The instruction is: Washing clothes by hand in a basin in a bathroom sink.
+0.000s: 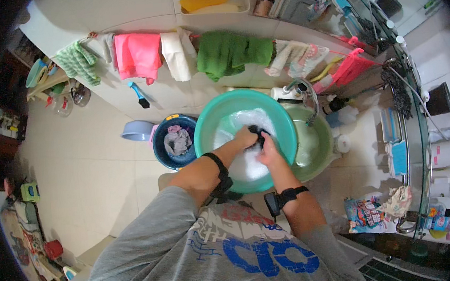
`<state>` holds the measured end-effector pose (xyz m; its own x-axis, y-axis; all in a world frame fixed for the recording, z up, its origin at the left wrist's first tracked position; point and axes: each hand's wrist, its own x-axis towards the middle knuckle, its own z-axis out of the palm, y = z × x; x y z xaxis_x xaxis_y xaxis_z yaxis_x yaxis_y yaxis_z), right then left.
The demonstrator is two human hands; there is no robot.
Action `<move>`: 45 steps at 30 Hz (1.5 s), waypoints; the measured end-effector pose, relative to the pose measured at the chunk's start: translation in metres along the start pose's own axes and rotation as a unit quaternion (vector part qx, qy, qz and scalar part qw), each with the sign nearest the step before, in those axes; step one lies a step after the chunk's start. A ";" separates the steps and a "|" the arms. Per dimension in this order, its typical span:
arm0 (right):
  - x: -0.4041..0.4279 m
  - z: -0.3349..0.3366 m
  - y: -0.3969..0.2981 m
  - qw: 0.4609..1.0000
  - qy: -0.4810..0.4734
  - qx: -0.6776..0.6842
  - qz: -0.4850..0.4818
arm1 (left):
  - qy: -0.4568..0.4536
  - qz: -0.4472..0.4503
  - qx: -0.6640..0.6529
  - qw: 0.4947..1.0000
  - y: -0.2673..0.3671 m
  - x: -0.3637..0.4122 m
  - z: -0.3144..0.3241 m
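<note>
A large green plastic basin (204, 130) stands before me with white soapy foam (251, 166) in it. Over the foam, my left hand (245, 138) grips a small piece of dark wet cloth (257, 133). My right hand (268, 149) holds the same cloth from its other side, so the two hands are close together with the cloth bunched between them. Fingers cover much of the cloth, and its full shape is hidden. Each forearm wears a black strap with a small device.
Left of the basin stands a dark blue bucket (162, 156) holding crumpled cloths (177, 141). A pale green sink (322, 152) lies partly under the basin's right side, below a metal faucet (312, 96). Towels (235, 53) hang along the wall. A printed packet (363, 212) lies at right.
</note>
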<state>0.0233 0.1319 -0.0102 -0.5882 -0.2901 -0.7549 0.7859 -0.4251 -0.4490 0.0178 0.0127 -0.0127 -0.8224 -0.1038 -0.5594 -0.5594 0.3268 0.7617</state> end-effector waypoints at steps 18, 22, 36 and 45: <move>-0.034 0.004 -0.006 0.973 -0.078 -0.133 -0.171 | 0.201 0.240 0.350 0.883 0.029 -0.011 -0.052; -0.065 0.020 -0.014 0.995 0.018 0.000 -0.094 | 0.151 0.157 0.525 0.823 -0.002 -0.006 -0.054; 0.032 -0.005 -0.022 0.942 -0.285 0.173 -0.044 | -0.115 0.038 -0.319 0.940 0.085 -0.062 0.007; -0.046 0.045 -0.014 0.988 -0.118 0.083 -0.050 | 0.270 0.246 0.213 0.906 0.047 -0.024 -0.036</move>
<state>0.0312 0.1125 0.0524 -0.7042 -0.4232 -0.5702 0.6916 -0.5905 -0.4159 0.0075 -0.0037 0.0481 -0.9568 -0.2539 0.1419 -0.1155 0.7792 0.6160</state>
